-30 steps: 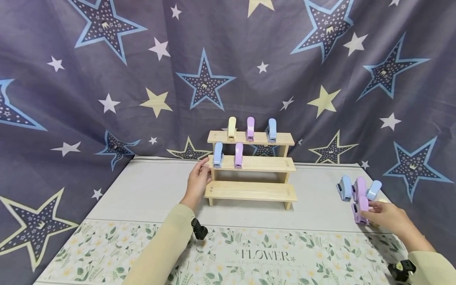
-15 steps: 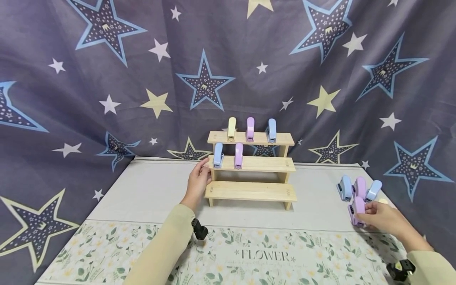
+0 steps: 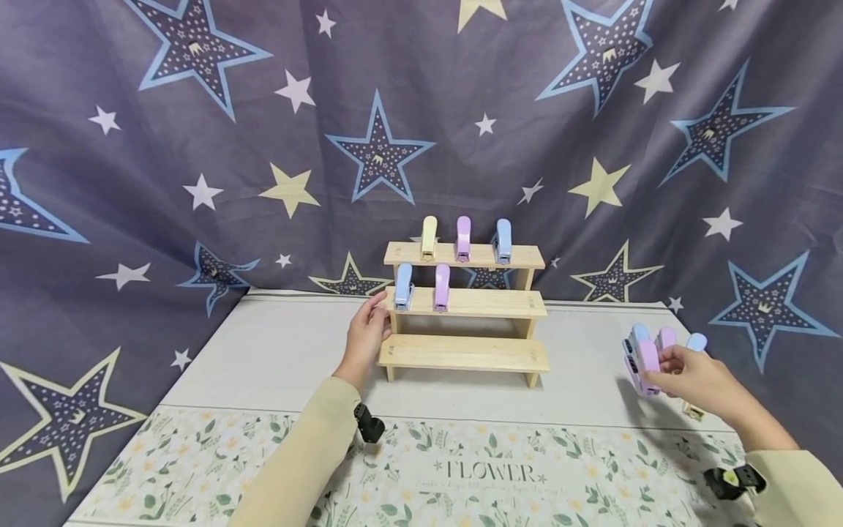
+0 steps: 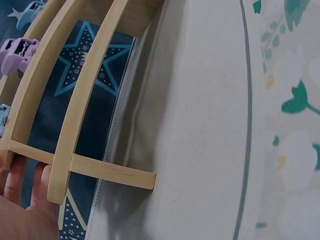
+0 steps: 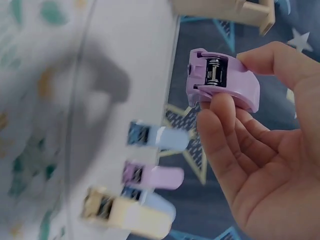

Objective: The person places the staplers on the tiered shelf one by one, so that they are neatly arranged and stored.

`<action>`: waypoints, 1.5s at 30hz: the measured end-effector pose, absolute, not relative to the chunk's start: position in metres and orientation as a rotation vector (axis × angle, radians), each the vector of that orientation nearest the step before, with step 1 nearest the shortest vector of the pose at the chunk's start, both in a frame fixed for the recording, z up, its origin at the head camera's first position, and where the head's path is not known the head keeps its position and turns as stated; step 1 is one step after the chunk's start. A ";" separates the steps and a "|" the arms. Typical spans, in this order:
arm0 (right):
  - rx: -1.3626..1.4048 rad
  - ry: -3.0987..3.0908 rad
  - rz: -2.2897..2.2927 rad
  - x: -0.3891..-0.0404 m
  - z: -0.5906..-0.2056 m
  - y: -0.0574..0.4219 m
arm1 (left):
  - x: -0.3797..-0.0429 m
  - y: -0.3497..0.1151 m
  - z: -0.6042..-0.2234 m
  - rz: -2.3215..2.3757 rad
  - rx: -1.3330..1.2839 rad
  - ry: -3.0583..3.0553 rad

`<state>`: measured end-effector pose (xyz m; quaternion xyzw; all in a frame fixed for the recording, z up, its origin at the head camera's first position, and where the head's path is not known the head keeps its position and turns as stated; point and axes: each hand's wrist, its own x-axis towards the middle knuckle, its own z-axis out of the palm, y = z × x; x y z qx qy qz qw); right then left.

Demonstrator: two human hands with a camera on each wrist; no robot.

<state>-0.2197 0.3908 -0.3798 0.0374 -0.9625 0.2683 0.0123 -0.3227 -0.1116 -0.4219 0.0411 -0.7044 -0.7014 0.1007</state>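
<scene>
My right hand [image 3: 705,380] pinches a purple mini stapler [image 3: 648,360] between thumb and fingers, held above the table at the right. The right wrist view shows that stapler [image 5: 242,87] from its metal-fitted end. At the three-step wooden display stand [image 3: 464,353], my left hand [image 3: 366,333] grips the left end by the middle shelf; some of its fingers [image 4: 16,180] are hidden behind the wood. A yellow stapler [image 3: 429,238], a purple one [image 3: 463,238] and a blue one [image 3: 503,240] stand on the top shelf. The middle shelf bears a blue stapler [image 3: 403,287] and a purple one [image 3: 441,287].
Beyond my right hand, a cluster of staplers rests on the table: a blue one [image 5: 167,137], a purple one [image 5: 165,177], another blue one [image 5: 162,205] and a yellow one [image 5: 135,217]. A floral mat [image 3: 487,446] covers the front. A star-patterned curtain [image 3: 421,58] hangs behind.
My right hand has lifted the purple stapler off the table and carried it up and leftward, in front of the blue one. The left hand and the stand have stayed in place.
</scene>
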 end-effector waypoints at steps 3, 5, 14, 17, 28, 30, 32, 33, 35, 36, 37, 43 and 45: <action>0.170 -2.956 0.809 -0.222 -0.372 0.379 | -0.324 -0.111 -0.422 -2.077 0.107 -2.082; 0.211 -2.920 0.830 -0.224 -0.368 0.370 | -0.326 -0.112 -0.422 -2.077 0.095 -2.082; 0.254 -2.820 0.885 -0.239 -0.348 0.321 | -0.323 -0.112 -0.422 -2.078 0.112 -2.089; 0.291 -2.771 0.918 -0.245 -0.343 0.305 | -0.322 -0.112 -0.421 -2.076 0.119 -2.093; 0.391 -2.654 1.061 -0.276 -0.339 0.246 | -0.322 -0.114 -0.422 -2.075 0.106 -2.091; 0.391 -2.651 1.095 -0.282 -0.341 0.236 | -0.322 -0.115 -0.423 -2.085 0.105 -2.090; 0.381 -2.656 1.122 -0.289 -0.343 0.226 | -0.322 -0.115 -0.423 -2.090 0.103 -2.092; 0.373 -2.659 1.129 -0.292 -0.344 0.222 | -0.322 -0.115 -0.424 -2.091 0.098 -2.093; 0.354 -2.661 1.150 -0.297 -0.346 0.213 | -0.322 -0.115 -0.424 -2.095 0.089 -2.091; 0.345 -2.661 1.160 -0.300 -0.347 0.209 | -0.322 -0.115 -0.424 -2.093 0.088 -2.089; 0.338 -2.662 1.169 -0.302 -0.347 0.205 | -0.322 -0.115 -0.424 -2.090 0.087 -2.088; 0.271 -2.678 1.200 -0.315 -0.351 0.188 | -0.323 -0.113 -0.424 -2.080 0.096 -2.080; 0.246 -2.678 1.201 -0.319 -0.352 0.183 | -0.323 -0.113 -0.424 -2.074 0.100 -2.080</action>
